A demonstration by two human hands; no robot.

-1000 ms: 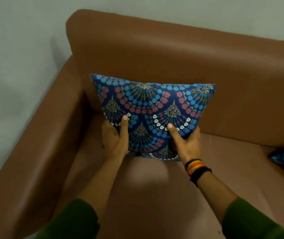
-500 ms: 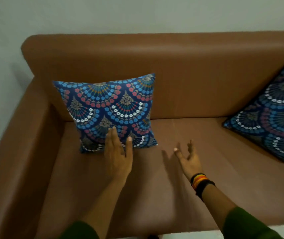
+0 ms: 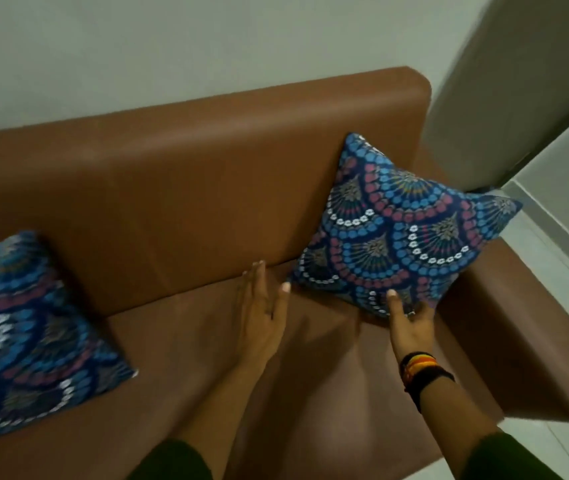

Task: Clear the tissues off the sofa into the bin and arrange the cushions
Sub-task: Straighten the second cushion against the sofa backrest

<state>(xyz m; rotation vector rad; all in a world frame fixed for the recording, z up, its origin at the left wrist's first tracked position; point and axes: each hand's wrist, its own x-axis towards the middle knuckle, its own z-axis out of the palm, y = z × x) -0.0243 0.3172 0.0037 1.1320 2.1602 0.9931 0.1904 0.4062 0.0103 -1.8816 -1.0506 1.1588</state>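
A blue patterned cushion (image 3: 404, 233) stands on one corner, tilted, against the backrest at the right end of the brown sofa (image 3: 189, 188). My right hand (image 3: 411, 327) grips its bottom corner, thumb on the front and fingers underneath. My left hand (image 3: 262, 317) hovers flat over the seat with fingers apart, its thumb tip just beside the cushion's left corner. A second matching cushion (image 3: 27, 334) leans against the backrest at the left edge of view. No tissues and no bin are in view.
The sofa's right armrest (image 3: 525, 344) runs close behind the held cushion. Pale tiled floor (image 3: 560, 258) lies beyond it, and a pale wall (image 3: 172, 46) rises behind the backrest. Bare seat stretches between the two cushions.
Both hands left the left cushion and my view swung right. My right hand has taken hold of the right cushion's bottom corner, and my left hand has come beside it.
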